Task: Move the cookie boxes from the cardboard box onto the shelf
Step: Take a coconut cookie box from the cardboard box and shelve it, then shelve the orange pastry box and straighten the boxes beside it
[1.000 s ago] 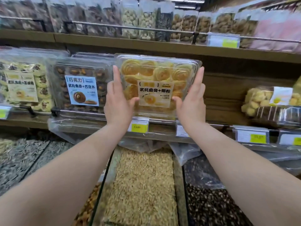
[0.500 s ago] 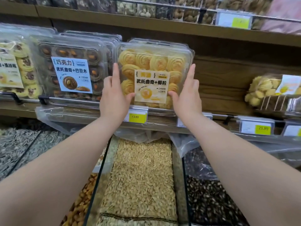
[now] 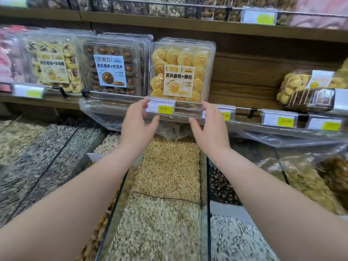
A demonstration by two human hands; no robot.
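left hand (image 3: 138, 123): hovering spread, holding nothing
right hand (image 3: 211, 125): hovering spread, holding nothing
cookie box (image 3: 181, 70): standing upright on shelf (image 3: 243, 101), just above and between both hands

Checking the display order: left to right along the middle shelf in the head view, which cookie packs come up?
Cream-label cookie box, blue-label chocolate cookie box, yellow swirl cookie box, bag of small pale cookies.

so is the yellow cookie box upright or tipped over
Upright: the clear plastic box of yellow swirl cookies stands on edge behind the metal rail, label facing out.
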